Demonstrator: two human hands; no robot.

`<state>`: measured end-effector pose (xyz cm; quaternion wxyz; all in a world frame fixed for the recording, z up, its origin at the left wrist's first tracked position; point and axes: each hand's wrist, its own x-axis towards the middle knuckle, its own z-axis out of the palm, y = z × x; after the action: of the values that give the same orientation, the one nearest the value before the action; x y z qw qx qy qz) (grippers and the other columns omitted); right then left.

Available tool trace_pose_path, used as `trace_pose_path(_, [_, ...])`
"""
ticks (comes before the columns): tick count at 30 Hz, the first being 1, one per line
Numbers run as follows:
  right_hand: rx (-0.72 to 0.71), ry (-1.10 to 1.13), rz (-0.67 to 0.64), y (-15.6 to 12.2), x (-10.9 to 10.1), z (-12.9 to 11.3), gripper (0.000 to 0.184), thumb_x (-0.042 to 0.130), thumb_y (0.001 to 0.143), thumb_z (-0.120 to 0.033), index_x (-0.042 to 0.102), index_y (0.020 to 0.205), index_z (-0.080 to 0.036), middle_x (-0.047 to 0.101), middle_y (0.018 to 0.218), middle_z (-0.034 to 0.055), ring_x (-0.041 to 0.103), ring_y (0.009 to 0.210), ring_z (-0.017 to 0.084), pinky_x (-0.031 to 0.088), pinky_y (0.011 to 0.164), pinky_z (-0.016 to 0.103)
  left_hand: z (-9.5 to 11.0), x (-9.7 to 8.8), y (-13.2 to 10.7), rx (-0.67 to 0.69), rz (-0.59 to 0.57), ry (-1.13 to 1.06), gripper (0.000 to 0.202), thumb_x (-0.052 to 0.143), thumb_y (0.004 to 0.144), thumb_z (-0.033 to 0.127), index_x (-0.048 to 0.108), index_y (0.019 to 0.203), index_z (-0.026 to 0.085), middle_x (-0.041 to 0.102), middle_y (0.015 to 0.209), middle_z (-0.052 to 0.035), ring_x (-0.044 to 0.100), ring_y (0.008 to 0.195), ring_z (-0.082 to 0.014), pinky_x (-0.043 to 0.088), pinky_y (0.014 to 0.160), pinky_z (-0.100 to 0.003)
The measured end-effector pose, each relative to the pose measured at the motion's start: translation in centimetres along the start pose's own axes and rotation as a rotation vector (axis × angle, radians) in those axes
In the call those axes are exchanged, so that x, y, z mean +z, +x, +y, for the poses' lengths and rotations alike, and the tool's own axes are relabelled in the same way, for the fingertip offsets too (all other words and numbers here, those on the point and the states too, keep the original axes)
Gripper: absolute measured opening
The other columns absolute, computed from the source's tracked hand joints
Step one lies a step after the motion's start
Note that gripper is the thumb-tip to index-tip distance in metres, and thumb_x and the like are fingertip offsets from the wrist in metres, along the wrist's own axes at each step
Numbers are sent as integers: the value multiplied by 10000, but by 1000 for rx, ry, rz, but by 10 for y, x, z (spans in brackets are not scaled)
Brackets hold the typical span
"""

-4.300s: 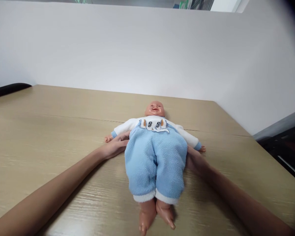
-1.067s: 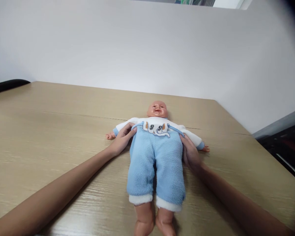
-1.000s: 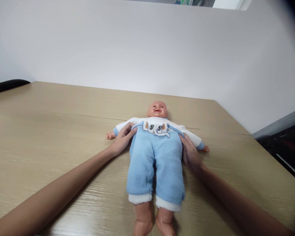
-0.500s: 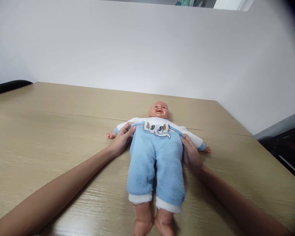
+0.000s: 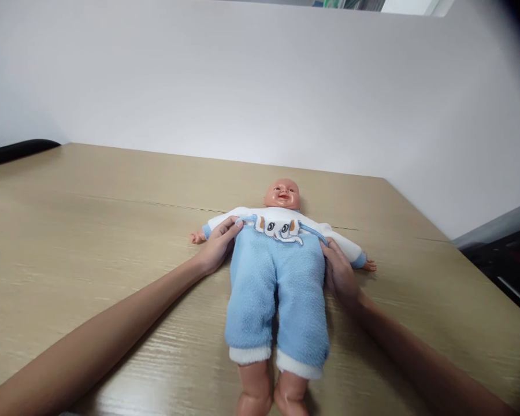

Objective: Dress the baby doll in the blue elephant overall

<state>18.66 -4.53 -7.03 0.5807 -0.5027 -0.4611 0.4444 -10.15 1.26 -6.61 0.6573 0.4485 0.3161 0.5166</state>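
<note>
A baby doll [image 5: 282, 195] lies on its back on the wooden table, head away from me, arms spread and bare feet toward me. It wears a white long-sleeved top [image 5: 345, 245] with blue cuffs and fluffy blue trousers [image 5: 253, 289] with white hems and an elephant face [image 5: 279, 229] at the waist. At the left side of the waist, my left hand [image 5: 221, 242] pinches the blue-trimmed waistband. My right hand [image 5: 340, 266] grips the trousers' edge on the right side, its thumb side up and other fingers partly hidden behind the cloth.
The wooden table [image 5: 112, 231] has a seam running across it and meets a pale wall [image 5: 242, 81] at the back. A black curved object [image 5: 21, 151] shows at the far left. Dark items [image 5: 502, 254] stand beyond the table's right edge.
The view has shifted slightly, so the doll and both hands appear a little further right. Both hands keep their hold at the trousers' waist.
</note>
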Motion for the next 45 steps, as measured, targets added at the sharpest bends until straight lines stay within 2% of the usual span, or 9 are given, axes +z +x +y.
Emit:
trace_pose_path(7, [-253, -378, -13, -3, -4, -22, 195, 629, 987, -439, 592, 888, -275, 483, 791, -28, 451, 743, 210, 386, 712, 359, 1, -2, -3, 82, 20, 153, 317, 829, 923, 501, 717, 996, 213, 677, 994, -8, 585, 960, -200, 449, 916, -308])
trace_pose_path(14, [-14, -313, -201, 45, 17, -70, 158, 587, 916, -379, 517, 822, -273, 470, 708, -40, 419, 651, 186, 356, 624, 332, 3, 2, -4, 177, 46, 168, 330, 861, 890, 491, 717, 981, 209, 687, 1033, -16, 595, 1037, -210, 436, 982, -315])
trace_pose_path(20, [-314, -616, -253, 86, 72, -92, 230, 620, 982, -370, 687, 1167, -252, 760, 1174, 67, 690, 1127, 262, 505, 1006, 410, 2, 1, -6, 313, 62, 293, 342, 821, 939, 507, 651, 971, 212, 617, 961, -2, 549, 924, -184, 417, 873, -309])
trace_pose_path(23, [-421, -886, -513, 105, 109, -94, 303, 618, 1026, -367, 725, 1275, -229, 786, 1179, 97, 724, 1099, 282, 524, 1038, 462, 2, 1, -8, 368, 81, 360, 328, 792, 971, 496, 621, 986, 217, 587, 962, 4, 518, 869, -168, 404, 817, -302])
trace_pose_path(26, [-526, -1048, -984, 125, 147, -90, 435, 665, 1012, -251, 658, 1444, -200, 710, 1454, 154, 691, 1289, 317, 512, 1108, 483, 1, 1, -10, 424, 102, 447, 297, 744, 1014, 485, 619, 994, 216, 589, 968, -4, 522, 874, -169, 414, 834, -308])
trace_pose_path(30, [-621, -1083, -1299, 143, 188, -72, 395, 734, 906, -77, 749, 1279, -207, 769, 1374, 102, 710, 1259, 280, 541, 1043, 392, 0, 1, -12, 500, 162, 497, 244, 692, 1058, 453, 615, 1044, 222, 616, 1030, -29, 560, 956, -186, 439, 891, -322])
trace_pose_path(34, [-659, -1103, -1289, 146, 204, -57, 226, 727, 894, -107, 781, 1085, -213, 822, 1103, 75, 753, 990, 271, 538, 838, 363, -1, 2, -14, 597, 160, 542, 199, 684, 1070, 399, 605, 1024, 223, 595, 967, -14, 533, 883, -168, 455, 839, -305])
trace_pose_path(39, [-713, -923, -1011, 147, 179, -64, 364, 677, 908, -209, 674, 1272, -215, 780, 1193, 96, 721, 1015, 274, 504, 842, 360, 0, 3, -18, 622, 122, 581, 186, 669, 1081, 385, 599, 1026, 222, 605, 940, -15, 532, 846, -165, 469, 805, -307])
trace_pose_path(45, [-369, -519, -978, 152, 138, -64, 438, 631, 795, -163, 609, 1221, -262, 740, 1092, 18, 716, 972, 229, 543, 854, 335, -2, 1, -23, 922, 159, 836, 79, 669, 1079, 280, 618, 1120, 236, 645, 1062, -51, 613, 987, -198, 511, 896, -359])
